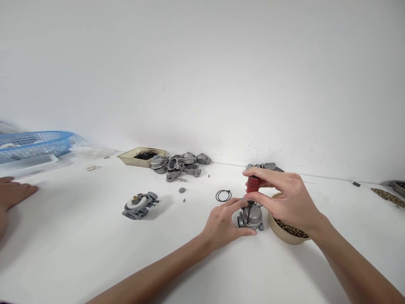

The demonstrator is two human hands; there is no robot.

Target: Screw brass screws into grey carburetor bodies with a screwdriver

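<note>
My right hand (281, 192) grips the red handle of a screwdriver (253, 185), held upright with its shaft pointing down at a grey metal carburetor (254, 216). The tip meets the near side of the carburetor's rounded bowl. My left hand (224, 221) is closed around the left side of that carburetor, pressing it to the white table, thumb in front and fingers behind. Just right of it, partly under my right hand, stands a beige bowl (287, 237) of small brass-coloured screws (291, 228). Two black rubber rings (223, 195) lie behind my left hand.
Another carburetor (139, 205) with a white ring rests at left. Farther back are a pile of grey carburetor parts (174, 164), a tray (126, 158) of black rings and a blue basket (60, 143). Another person's hand (14, 194) lies at the left edge. Loose screws (389, 196) lie far right.
</note>
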